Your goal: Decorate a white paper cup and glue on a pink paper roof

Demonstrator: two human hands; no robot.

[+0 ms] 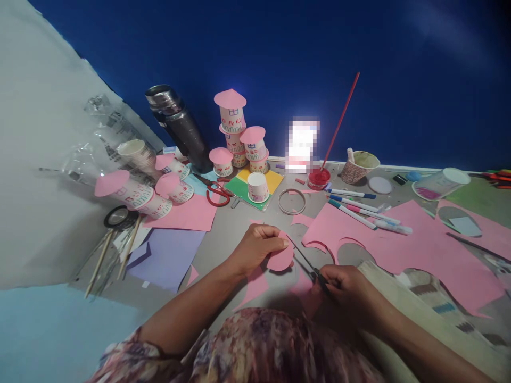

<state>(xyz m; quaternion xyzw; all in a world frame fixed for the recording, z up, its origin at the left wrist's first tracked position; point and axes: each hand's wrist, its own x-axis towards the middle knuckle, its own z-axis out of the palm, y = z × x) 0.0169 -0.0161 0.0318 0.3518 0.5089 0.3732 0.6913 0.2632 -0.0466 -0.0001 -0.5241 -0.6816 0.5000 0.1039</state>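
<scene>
Head view, scissors (pixel 316 271) at edge of pink piece (pixel 281 259), open tabletop (pixel 230 227) beyond

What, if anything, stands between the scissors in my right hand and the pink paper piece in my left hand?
Nothing visible stands between them. The scissors in the right hand have their blades beside the edge of the pink paper piece, which the left hand holds; pink scraps lie below, not in between.

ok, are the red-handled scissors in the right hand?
No, the red-handled scissors lie beyond the left hand, while the right hand holds dark scissors.
</scene>
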